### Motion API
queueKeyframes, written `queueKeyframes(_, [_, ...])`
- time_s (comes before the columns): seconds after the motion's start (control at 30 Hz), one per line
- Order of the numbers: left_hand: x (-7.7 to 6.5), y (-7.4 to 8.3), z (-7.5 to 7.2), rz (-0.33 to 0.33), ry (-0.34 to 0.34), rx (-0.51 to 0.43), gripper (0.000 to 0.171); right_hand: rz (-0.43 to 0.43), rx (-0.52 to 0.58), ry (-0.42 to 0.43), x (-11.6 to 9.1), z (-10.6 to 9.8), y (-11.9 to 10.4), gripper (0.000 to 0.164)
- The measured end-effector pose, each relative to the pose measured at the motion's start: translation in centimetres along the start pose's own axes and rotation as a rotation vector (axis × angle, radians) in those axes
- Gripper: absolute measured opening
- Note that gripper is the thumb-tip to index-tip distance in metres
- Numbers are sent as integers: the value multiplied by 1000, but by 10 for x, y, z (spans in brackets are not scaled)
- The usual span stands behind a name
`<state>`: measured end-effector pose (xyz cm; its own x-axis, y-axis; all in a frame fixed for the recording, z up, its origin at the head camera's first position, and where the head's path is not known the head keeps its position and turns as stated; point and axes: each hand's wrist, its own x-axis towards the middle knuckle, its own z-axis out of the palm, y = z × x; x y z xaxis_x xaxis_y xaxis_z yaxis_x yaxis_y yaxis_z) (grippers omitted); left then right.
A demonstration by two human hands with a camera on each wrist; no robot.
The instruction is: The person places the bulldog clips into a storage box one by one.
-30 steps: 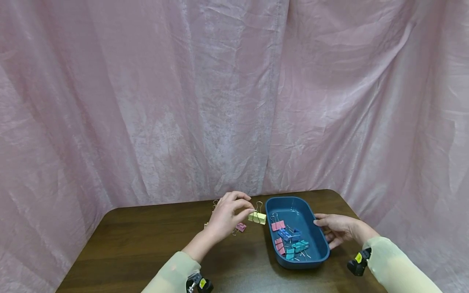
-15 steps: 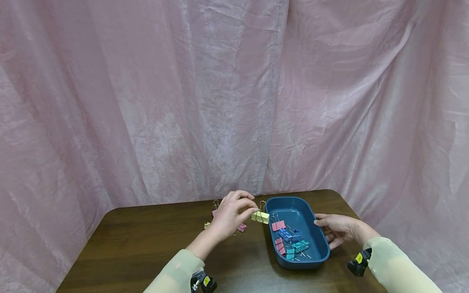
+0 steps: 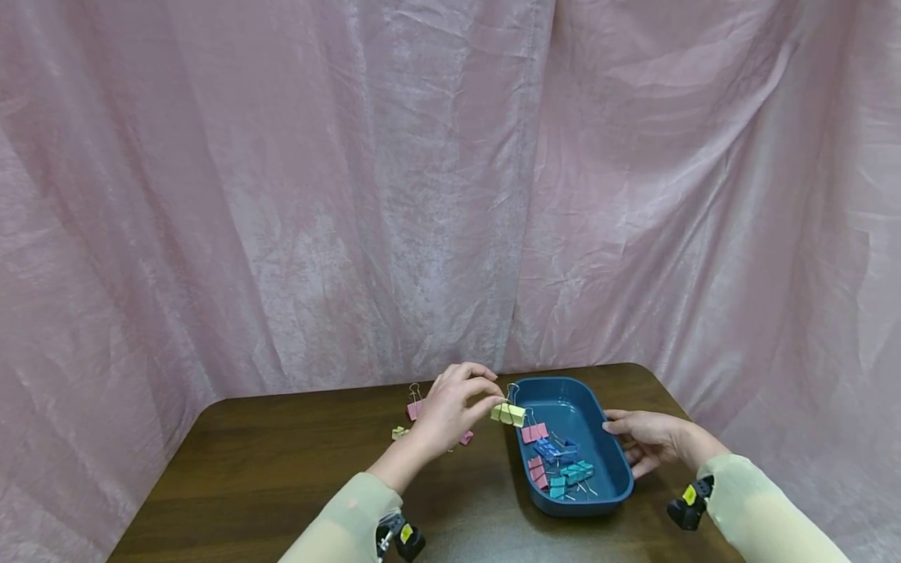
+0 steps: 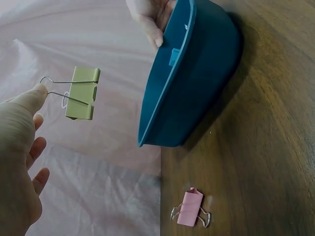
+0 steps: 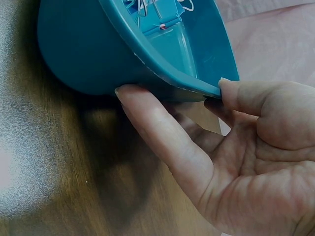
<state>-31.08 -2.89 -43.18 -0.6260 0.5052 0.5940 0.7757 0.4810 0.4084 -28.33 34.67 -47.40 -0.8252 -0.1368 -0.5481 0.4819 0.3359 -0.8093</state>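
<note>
My left hand (image 3: 454, 407) pinches a yellow binder clip (image 3: 508, 414) by one wire handle, between thumb and fingertips. In the left wrist view the clip (image 4: 81, 93) hangs in the air beside the blue tray (image 4: 202, 93), apart from it. From the head view, the clip overlaps the left rim of the tray (image 3: 591, 426). Pink (image 3: 535, 433), blue (image 3: 547, 450) and teal (image 3: 577, 472) binder clips lie inside. On the tray's right side, my right hand (image 3: 651, 439) holds the rim, thumb on top and fingers against the outer wall (image 5: 83, 59).
Behind and under my left arm, more binder clips lie on the brown table (image 3: 281, 461): a pink one (image 3: 414, 410), a yellowish one (image 3: 399, 432) and a partly hidden pink one (image 3: 466, 438). A pink curtain (image 3: 422, 195) hangs behind the table's back edge.
My left hand has moved slightly right with the yellow clip, from beside the tray to its left rim. The right hand and tray have stayed still.
</note>
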Motion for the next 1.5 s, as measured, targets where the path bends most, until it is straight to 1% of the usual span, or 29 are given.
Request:
queueKeyframes(0.17, [4,1,5,-20,-16,-12,12,0,1,-10,-1,0,-1,58])
queueKeyframes(0.37, [8,4,10,-26,-15,-17,12,-15,-7,-32,0,-1,0,59])
queueKeyframes(0.5, [10,6,13,-31,-23,-18,12,-18,-8,-20,1,-1,0,59])
queueKeyframes(0.87, [17,9,23,-37,-32,21,14,-18,-8,-19,2,-1,0,60])
queueKeyframes(1.07, [17,9,29,-43,-38,27,14,-17,-9,-32,3,-1,2,60])
queueKeyframes(1.23, [18,10,31,-38,-41,38,13,-25,3,-39,3,0,2,60])
queueKeyframes(1.5, [22,13,36,-38,-41,63,12,-23,0,-22,2,0,2,58])
